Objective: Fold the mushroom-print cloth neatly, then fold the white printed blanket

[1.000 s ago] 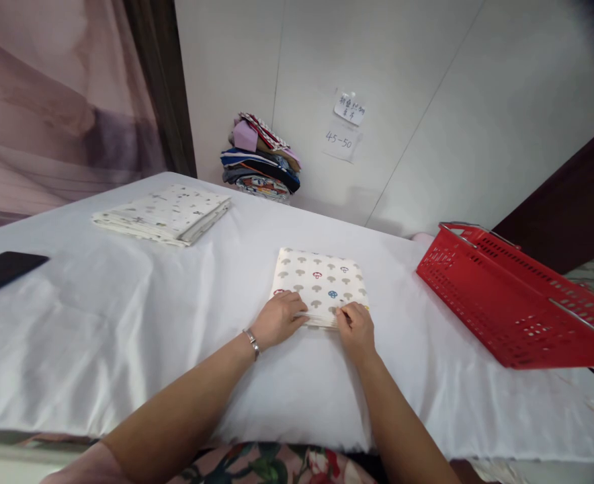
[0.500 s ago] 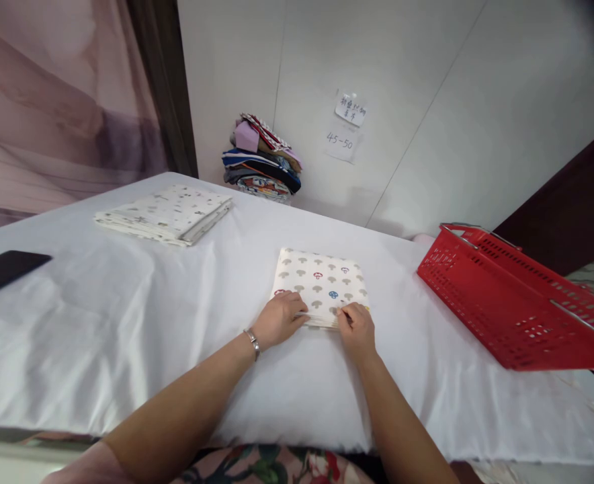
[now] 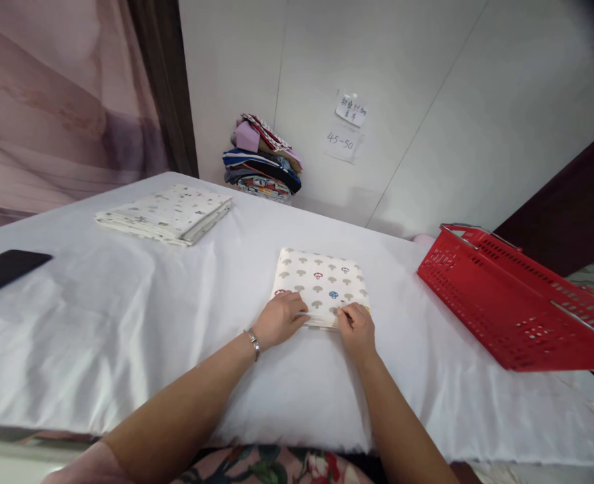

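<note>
A folded white cloth (image 3: 317,279) printed with grey, red and blue mushrooms lies flat on the white-covered table in front of me. My left hand (image 3: 281,317) is closed on its near left corner, thumb below and fingers on top. At the near right corner, my right hand (image 3: 356,329) pinches the same edge between thumb and fingers. Between the hands the layered near edge of the cloth shows. The corners themselves are hidden under my fingers.
Farther left lies a larger folded cloth (image 3: 168,212) with small prints. A dark flat object (image 3: 7,272) rests at the left edge. On the right stands a red plastic basket (image 3: 519,302) with metal handles. Beyond the table's far edge is a pile of folded fabrics (image 3: 264,161).
</note>
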A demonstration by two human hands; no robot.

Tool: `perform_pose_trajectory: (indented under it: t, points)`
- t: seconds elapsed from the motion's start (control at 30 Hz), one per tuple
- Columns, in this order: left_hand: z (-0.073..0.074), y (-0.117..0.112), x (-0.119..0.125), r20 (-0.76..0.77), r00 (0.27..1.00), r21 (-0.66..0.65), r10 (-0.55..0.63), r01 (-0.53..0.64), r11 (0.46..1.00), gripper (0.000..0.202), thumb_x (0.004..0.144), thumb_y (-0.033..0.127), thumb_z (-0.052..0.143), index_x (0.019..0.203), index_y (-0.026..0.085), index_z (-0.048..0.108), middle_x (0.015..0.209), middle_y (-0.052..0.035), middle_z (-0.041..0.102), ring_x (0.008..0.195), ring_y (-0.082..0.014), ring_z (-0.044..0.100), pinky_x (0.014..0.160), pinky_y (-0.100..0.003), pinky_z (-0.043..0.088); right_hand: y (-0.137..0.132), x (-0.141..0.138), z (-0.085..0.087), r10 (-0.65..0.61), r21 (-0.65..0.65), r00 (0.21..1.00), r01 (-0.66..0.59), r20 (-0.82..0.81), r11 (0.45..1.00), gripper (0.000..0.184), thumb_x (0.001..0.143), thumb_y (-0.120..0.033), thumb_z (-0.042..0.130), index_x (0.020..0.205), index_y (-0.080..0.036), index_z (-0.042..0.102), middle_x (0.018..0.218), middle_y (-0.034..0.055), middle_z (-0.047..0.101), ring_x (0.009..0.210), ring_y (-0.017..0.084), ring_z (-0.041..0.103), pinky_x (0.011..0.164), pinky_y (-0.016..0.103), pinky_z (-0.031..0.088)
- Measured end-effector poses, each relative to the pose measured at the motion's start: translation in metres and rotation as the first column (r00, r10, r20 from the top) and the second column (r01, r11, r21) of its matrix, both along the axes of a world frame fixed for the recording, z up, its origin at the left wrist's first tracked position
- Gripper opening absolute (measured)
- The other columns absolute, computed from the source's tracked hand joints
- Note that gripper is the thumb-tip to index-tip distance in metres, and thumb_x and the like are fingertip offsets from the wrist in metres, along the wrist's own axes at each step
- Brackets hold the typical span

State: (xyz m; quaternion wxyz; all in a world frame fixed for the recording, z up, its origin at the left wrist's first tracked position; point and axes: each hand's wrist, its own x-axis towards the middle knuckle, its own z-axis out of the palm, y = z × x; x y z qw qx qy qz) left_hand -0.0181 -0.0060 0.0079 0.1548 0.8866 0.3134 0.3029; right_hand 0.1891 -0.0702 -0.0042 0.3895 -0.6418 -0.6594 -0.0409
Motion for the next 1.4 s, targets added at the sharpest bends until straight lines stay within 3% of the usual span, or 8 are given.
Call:
perform_pose_trajectory:
  t: [1.4]
  points:
    - [0.0018, -0.0011, 0.0004, -0.031, 1.0, -0.004, 0.001, -0.001, 1.0, 0.014, 0.082, 0.028, 0.051, 0.081, 0.018, 0.06, 0.083, -0.004, 0.059, 0.08, -0.0169, 0.053, 0.075, -0.032, 0.04, 0.0011, 0.0012, -0.002, -0.001, -0.007, 1.0, 0.001, -0.001, 1.0, 0.022, 0.085, -0.025, 0.046, 0.064, -0.019, 0.049, 0.066, -0.0006, 0.051, 0.069, 0.014, 0.045, 0.068, 0.029, 0.034]
